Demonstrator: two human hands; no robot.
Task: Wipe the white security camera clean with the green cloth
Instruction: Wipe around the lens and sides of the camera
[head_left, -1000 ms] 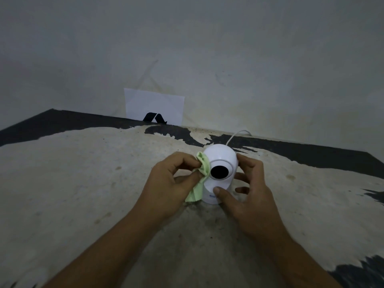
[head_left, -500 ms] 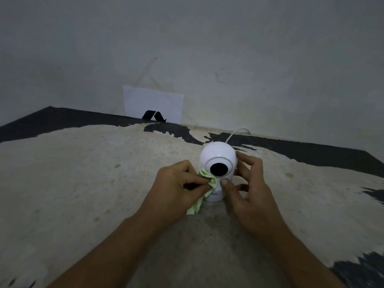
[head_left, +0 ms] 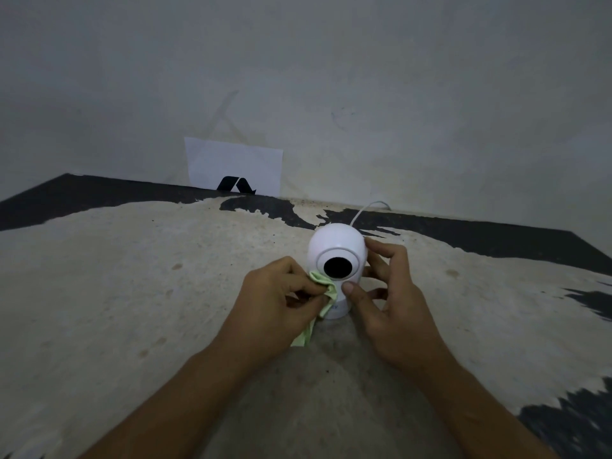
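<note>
White camera (head_left: 336,241) upright near the middle of a worn table (head_left: 116,293), a bit toward the far edge. Egg-like body, smooth and glossy, with a round dome on top and a narrower base below. On the front, a raised ring with a black round lens (head_left: 337,267) inside, facing the viewer. Some small grey lettering low on the base, too small to read. Thin white cable (head_left: 366,209) from behind the camera, curving to the wall (head_left: 331,77). Left hand (head_left: 276,306) closed on a green cloth (head_left: 326,289), fingers curled and pinching it, with the bunched part pressed on the lower left front of the camera, just beside the lens ring. Loose tail of the cloth hanging down under the hand, its end on the table. Cloth pale green, thin and wrinkled. Right hand (head_left: 387,303) gripping the camera from its right side: thumb on the front just under the lens ring, fingers bent around the right side and the back, tips partly hidden. Table surface pale and rough where the dark coating is peeled off, dark remains along the far edge and at the right. White paper (head_left: 231,160) with a black mark leaning on the wall, well apart from the camera, at far left of it.
</note>
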